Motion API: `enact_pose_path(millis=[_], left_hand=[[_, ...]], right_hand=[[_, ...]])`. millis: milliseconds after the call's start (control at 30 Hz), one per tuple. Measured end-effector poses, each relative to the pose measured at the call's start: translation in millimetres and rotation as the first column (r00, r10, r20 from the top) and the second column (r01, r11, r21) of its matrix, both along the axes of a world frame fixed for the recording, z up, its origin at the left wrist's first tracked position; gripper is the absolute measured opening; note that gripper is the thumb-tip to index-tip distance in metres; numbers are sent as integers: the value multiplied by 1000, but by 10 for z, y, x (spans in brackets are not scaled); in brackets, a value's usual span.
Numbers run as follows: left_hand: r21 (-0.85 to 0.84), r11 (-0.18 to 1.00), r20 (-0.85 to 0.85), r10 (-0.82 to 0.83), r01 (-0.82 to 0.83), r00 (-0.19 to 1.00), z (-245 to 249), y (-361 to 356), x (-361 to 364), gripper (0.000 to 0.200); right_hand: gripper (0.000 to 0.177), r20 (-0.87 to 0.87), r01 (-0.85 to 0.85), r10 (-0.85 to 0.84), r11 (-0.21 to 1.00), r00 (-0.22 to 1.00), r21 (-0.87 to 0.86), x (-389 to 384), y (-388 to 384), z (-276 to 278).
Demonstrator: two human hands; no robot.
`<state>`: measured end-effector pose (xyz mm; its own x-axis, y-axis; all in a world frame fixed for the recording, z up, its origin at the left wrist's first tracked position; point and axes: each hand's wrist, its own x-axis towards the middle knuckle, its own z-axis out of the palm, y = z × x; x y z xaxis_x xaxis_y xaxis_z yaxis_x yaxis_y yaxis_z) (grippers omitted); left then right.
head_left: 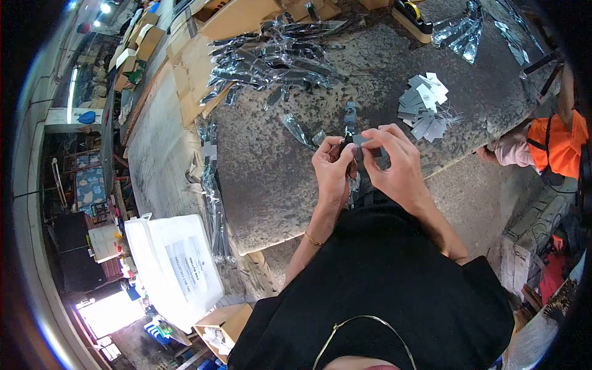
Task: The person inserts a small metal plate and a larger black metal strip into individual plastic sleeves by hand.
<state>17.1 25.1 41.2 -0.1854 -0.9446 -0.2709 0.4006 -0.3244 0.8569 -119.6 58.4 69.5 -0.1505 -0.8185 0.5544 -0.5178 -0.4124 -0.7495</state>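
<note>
My left hand is closed around a dark belt-like strip, most of it hidden by the fingers. A clear-wrapped strip end lies on the table just beyond the fingertips. My right hand pinches a small grey card tag against the dark strip, close to the left thumb. Both hands meet just above the table's near edge. To the right of them is a fanned pile of grey and white tags with thin strings. A loose clear plastic sleeve lies to the left.
Many dark strips in clear plastic are heaped at the back of the worn table. More wrapped strips hang along its left edge. A tape dispenser stands at the back. A white bin is at left; a person in orange is at right.
</note>
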Motion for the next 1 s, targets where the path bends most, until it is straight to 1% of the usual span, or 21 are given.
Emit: enact_pose_path(millis=[100, 333, 433, 500, 633, 700, 733, 833, 900, 1000], left_hand=[[-27, 1000, -5, 6, -6, 1000, -29, -1, 6, 8], [-20, 1000, -2, -5, 5, 1000, -29, -18, 14, 9], [-27, 999, -35, -25, 24, 999, -47, -39, 30, 9], [-23, 998, -3, -67, 67, 998, -44, -53, 40, 10], [-7, 996, 34, -86, 87, 996, -18, -83, 50, 10], [19, 995, -21, -99, 100, 995, -14, -88, 54, 10], [19, 995, -22, -98, 99, 995, 6, -84, 46, 10], [18, 996, 11, -89, 88, 996, 40, -81, 28, 9], [-42, 994, 69, -99, 102, 993, -4, -95, 43, 10], [-57, 992, 107, -103, 110, 989, 12, -102, 50, 10]], right_hand=[[39, -5, 11, -11, 1000, 1000, -6, 22, -5, 0], [39, -2, 15, -15, 999, 1000, -34, 20, -30, -28], [37, 1, 3, -3, 999, 1000, -50, 1, -47, -46], [36, 3, -2, 2, 998, 1000, -60, -6, -54, -48], [33, 10, -16, 17, 999, 1000, -33, -26, -64, -46], [32, 1, -20, 20, 999, 1000, -33, -29, -74, -44], [30, -6, -15, 15, 999, 1000, -41, -28, -80, -39], [28, -19, -14, 14, 999, 1000, -46, -28, -84, -44], [28, -24, -17, 16, 999, 1000, -43, -24, -85, -59], [25, -14, -28, 28, 999, 1000, -34, -22, -95, -91]])
